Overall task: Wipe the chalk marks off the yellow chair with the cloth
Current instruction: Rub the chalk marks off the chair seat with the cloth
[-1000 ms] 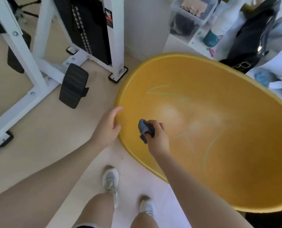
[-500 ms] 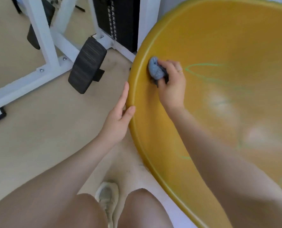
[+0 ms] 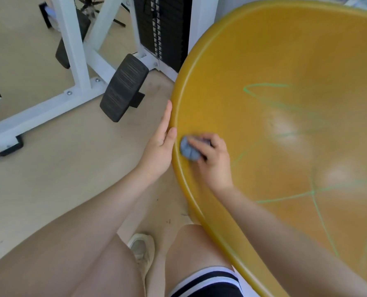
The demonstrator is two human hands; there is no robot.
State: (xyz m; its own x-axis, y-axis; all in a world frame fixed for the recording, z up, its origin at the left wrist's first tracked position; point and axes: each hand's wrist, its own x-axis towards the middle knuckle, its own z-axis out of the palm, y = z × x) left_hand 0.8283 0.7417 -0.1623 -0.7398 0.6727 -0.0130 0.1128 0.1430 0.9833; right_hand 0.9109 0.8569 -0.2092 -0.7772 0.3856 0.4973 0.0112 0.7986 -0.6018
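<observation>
Right hand is inside the chair, fingers curled round the cloth, a small blue-grey wad pressed against the yellow inner wall just inside the rim. The cloth looks a little blurred. Left hand sits just beside it on the other side of the rim, fingers straight and together, laid flat along the outer edge, with the thumb hooked over the lip. It holds nothing, only braces the shell.

The chair is a big yellow bowl filling the right half of the view, rim curving from the top down to the lower right. Green chalk marks run across the seat: a narrow loop high up, a faint line slanting from the middle toward the cloth, and crossing strokes lower right. All of them lie to the right of the cloth, apart from it; the right forearm reaches in over the lower rim and covers part of the near wall.

Left of the chair stands a white gym frame on a pale wood floor, with a black footplate tilted near the rim and a black weight stack right behind the chair's edge. Below, bare knees, a dark shorts hem with a white stripe, and one pale shoe on the floor between them.
</observation>
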